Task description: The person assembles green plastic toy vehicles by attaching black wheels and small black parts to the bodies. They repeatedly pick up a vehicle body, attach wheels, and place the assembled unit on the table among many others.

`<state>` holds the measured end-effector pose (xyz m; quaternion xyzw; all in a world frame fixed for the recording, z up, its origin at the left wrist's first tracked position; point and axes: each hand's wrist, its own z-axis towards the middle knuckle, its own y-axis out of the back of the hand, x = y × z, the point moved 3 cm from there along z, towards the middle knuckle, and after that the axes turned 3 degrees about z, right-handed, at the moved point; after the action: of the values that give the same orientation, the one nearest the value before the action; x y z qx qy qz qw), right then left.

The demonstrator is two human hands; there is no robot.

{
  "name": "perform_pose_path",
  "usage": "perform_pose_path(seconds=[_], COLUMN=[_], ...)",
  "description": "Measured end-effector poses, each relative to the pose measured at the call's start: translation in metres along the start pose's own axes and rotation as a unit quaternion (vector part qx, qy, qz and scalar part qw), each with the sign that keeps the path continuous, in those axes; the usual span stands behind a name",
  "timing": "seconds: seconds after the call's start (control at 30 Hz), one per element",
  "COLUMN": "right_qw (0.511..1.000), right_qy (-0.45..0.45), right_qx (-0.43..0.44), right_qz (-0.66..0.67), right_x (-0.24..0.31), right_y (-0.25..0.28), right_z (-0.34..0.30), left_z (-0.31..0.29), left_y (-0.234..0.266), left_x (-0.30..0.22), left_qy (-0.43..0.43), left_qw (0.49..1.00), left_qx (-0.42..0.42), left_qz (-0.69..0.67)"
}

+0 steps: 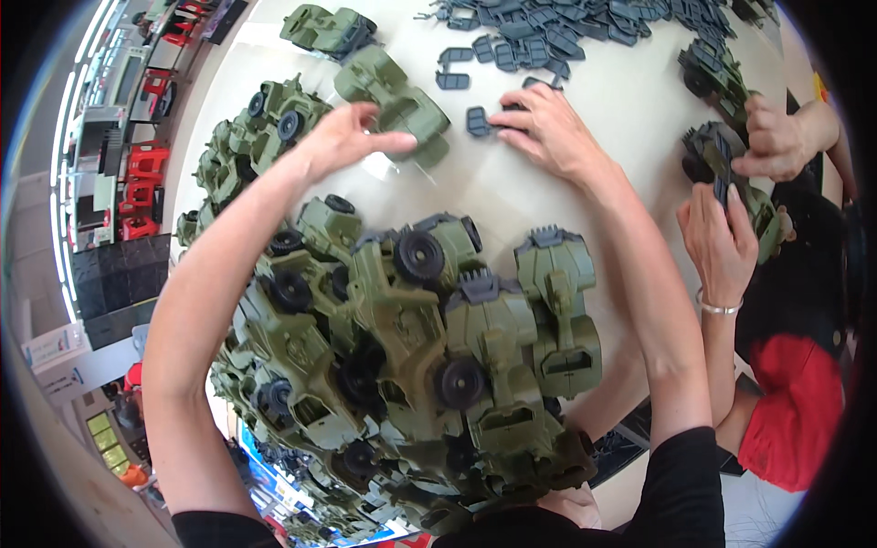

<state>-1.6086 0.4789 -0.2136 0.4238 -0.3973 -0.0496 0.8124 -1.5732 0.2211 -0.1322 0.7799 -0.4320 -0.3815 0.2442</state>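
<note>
Green toy vehicle (391, 91): where on the worktop (475, 183) is it?

"Toward the far edge, left of the middle, right at the left hand (340, 142)."

"Is that hand gripping it?"

"I can't tell. It's half open, thumb stretched over the vehicle's near end, fingers bent at its left side."

"And the right hand (550, 130)?"

"Loosely curled, fingertips at a small dark-grey part (477, 121). Whether it's pinched, I can't tell either."

"What lies around?"

"A pile of grey parts (539, 32) by the far edge, a big heap of green vehicles (393, 320) toward the near edge, and a co-worker's hands (722, 233) at the right edge."
</note>
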Motion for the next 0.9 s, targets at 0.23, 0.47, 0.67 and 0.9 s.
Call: perform_pose_path(seconds=[0.23, 0.47, 0.67, 0.9], right_qw=[0.986, 0.882, 0.858, 0.826], right_qy=[-0.024, -0.143, -0.181, -0.176], right_qx=[-0.158, -0.347, -0.317, -0.238], right_qz=[0.056, 0.284, 0.361, 0.48], right_x=[-0.008, -0.009, -0.022, -0.011], right_y=[0.005, 0.011, 0.009, 0.032], right_z=[-0.024, -0.035, -0.037, -0.039], left_z=[-0.015, 0.022, 0.024, 0.029], left_y=[0.005, 0.02, 0.0, -0.031], left_x=[-0.018, 0.017, -0.004, -0.064], left_qy=[0.068, -0.001, -0.083, -0.154], left_qw=[0.996, 0.995, 0.994, 0.987], left_qx=[-0.011, -0.007, 0.004, 0.02], left_qz=[0.051, -0.096, -0.074, -0.045])
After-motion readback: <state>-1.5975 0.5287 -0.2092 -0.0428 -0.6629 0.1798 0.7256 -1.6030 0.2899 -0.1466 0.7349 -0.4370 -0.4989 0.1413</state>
